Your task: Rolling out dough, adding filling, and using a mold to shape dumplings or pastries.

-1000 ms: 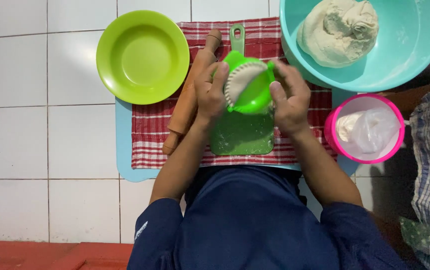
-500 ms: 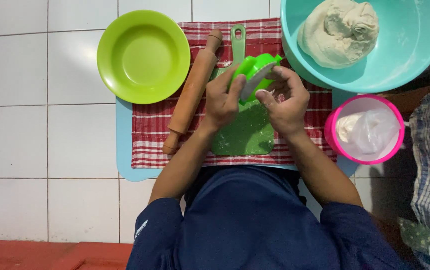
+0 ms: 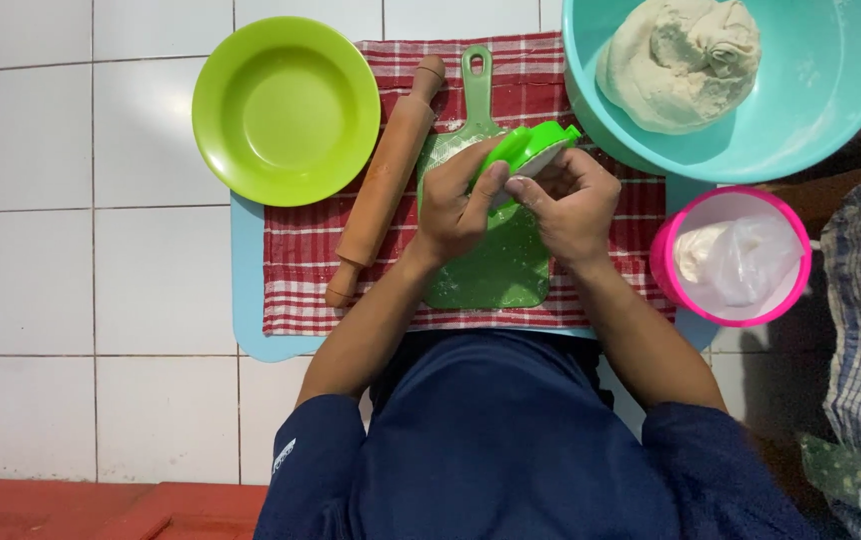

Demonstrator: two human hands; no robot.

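Both of my hands hold a small green hinged dumpling mould (image 3: pixel 529 152), folded nearly closed, with a pale edge of dough showing in it. My left hand (image 3: pixel 459 205) grips its left side and my right hand (image 3: pixel 571 200) presses on its right side. The mould is held just above a green paddle-shaped cutting board (image 3: pixel 496 270) dusted with flour. The board lies on a red-and-white checked cloth (image 3: pixel 301 260).
A wooden rolling pin (image 3: pixel 386 180) lies diagonally left of the board. An empty lime-green plate (image 3: pixel 286 110) sits at the upper left. A teal bowl (image 3: pixel 831 90) holds a lump of dough (image 3: pixel 681 60). A pink container (image 3: pixel 741 255) with a plastic bag stands at the right.
The mould was open flat with a dough round in it; it has now been folded shut between my hands and tilted up to the right.
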